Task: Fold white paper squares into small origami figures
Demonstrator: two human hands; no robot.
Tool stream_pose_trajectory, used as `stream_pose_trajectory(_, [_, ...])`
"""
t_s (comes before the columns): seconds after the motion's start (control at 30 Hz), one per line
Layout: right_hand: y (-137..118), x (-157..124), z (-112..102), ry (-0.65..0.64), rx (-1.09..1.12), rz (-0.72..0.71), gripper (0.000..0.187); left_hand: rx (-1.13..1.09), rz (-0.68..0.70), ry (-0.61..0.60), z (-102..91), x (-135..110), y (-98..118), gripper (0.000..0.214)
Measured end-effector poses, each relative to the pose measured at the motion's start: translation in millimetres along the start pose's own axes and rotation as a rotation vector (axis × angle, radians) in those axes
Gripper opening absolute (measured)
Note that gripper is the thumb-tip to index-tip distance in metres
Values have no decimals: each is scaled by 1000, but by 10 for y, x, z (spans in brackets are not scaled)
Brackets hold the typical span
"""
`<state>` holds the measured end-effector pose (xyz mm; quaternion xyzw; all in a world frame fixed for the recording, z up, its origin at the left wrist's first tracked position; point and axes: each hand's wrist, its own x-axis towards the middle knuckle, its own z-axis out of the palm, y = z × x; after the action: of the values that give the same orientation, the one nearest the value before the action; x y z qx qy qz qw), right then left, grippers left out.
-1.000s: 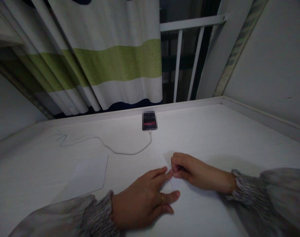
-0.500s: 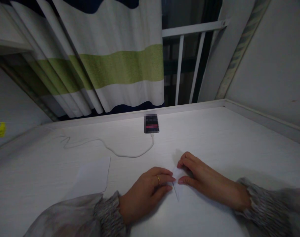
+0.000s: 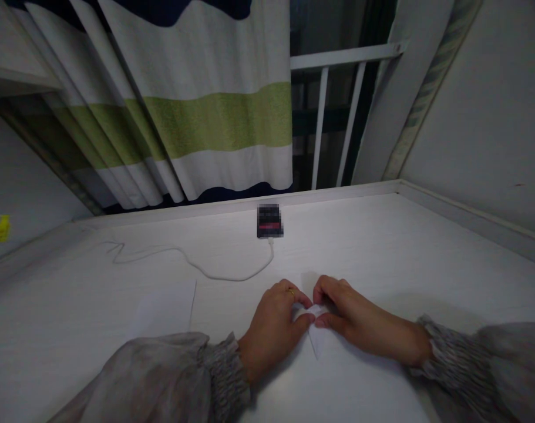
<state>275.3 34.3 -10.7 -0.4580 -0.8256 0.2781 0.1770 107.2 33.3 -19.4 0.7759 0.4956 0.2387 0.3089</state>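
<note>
A small folded piece of white paper [image 3: 318,341] lies on the white table [image 3: 382,247] in front of me. My left hand [image 3: 276,326], with a ring on one finger, has its fingers curled and pinches the paper's upper end. My right hand [image 3: 350,320] meets it from the right, fingertips pressed on the same end of the paper. Both hands touch each other at the fingertips. Grey patterned sleeves cover both forearms.
A second white sheet [image 3: 165,308] lies to the left, partly under my left sleeve. A small dark device [image 3: 269,221] with a white cable [image 3: 197,267] sits near the table's far edge. Behind are a striped curtain [image 3: 205,117] and white railing [image 3: 346,56]; a wall runs along the right.
My left hand went from lying flat with spread fingers to curled and pinching the paper. It moved up and forward to meet my right hand. The sleeve now covers more of the left sheet.
</note>
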Motion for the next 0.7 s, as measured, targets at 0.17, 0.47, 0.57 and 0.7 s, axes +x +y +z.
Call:
stream_pose_trajectory(0.17, [10,-20,-3,-36,18,-27,11,19,-15,-12,9,-5,-17,8])
stream_pose_trajectory(0.47, [31,-44,-8,-33,-43,-85,7,20,-5,-41,-39,-38,-74,9])
stream_pose_trajectory(0.57, [39,-37,8,-9,-24,-82,9,12,-13,-52,-56,-50,-79,11])
stream_pose_trajectory(0.7, [54,-22,21,22,-14,-82,9,11,-29,-59,-59,-51,-60,11])
